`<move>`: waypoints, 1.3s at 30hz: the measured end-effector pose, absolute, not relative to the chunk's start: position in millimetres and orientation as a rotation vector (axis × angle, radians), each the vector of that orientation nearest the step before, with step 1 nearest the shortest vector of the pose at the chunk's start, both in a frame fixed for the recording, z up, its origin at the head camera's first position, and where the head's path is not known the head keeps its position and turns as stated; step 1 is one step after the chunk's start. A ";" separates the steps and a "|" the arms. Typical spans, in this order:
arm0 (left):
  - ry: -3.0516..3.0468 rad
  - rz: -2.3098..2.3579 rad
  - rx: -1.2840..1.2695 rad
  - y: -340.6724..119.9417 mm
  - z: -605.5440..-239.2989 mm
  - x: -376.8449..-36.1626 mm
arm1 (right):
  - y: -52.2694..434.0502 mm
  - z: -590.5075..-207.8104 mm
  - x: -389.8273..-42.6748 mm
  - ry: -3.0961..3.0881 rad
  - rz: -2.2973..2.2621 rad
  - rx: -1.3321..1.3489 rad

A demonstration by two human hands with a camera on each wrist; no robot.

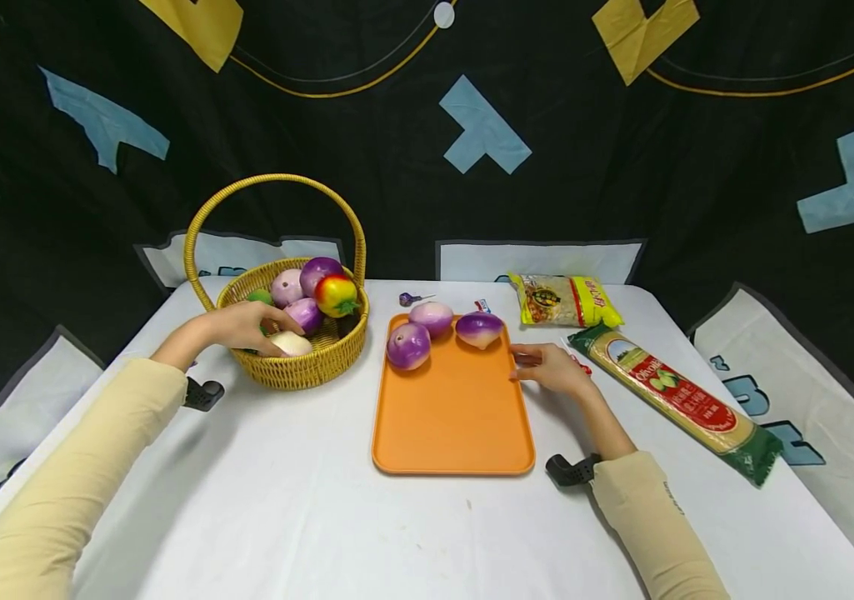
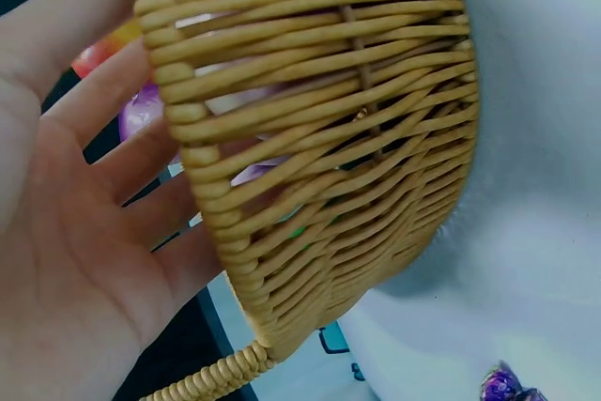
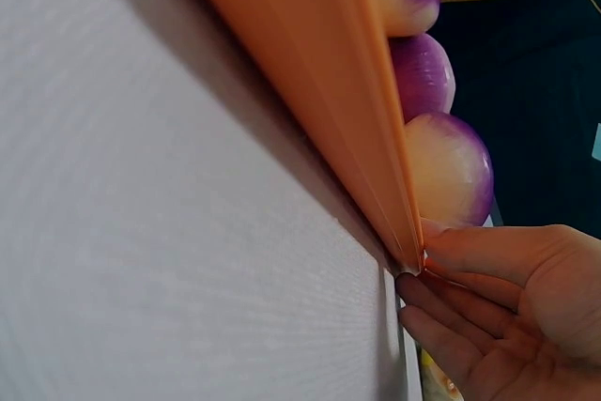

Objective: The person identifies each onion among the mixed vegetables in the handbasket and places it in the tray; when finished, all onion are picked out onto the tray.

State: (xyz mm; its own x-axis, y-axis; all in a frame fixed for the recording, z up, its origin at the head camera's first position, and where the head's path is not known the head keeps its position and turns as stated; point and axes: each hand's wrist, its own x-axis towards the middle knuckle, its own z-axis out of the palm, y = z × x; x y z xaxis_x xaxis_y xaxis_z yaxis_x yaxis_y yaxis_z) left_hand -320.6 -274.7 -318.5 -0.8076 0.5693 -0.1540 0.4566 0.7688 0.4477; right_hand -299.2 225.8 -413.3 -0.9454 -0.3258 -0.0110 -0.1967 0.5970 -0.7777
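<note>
My left hand reaches over the near left rim of the wicker basket, its fingers around a whitish onion. In the left wrist view the fingers of the left hand look fairly straight, and their tips are hidden behind the weave. Purple onions and a red-yellow pepper lie beside them in the basket. On the right, my right hand pinches the side edge of an orange tray, thumb at the rim in the right wrist view. Purple-and-white onions sit at the tray's far end.
A yellow food bag stands behind the right hand, and a long pasta packet lies to its right. Small wrapped candies lie beyond the tray. The basket's tall handle arches above it. A dark curtain hangs behind the white table.
</note>
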 end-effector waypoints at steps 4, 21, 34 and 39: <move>2.723 0.555 0.789 -274.7 -321.5 -322.6 | 225.2 -412.0 -298.7 2.667 -1.275 -0.447; 2.880 0.711 0.739 -268.5 -278.3 -290.9 | 226.1 -412.8 -300.2 2.646 -1.289 -0.432; 2.733 0.947 1.075 -182.5 -285.5 -278.6 | 225.1 -411.3 -299.4 2.677 -1.250 -0.446; 2.630 0.999 1.212 -136.2 -301.9 -287.8 | 225.1 -412.2 -299.6 2.665 -1.260 -0.431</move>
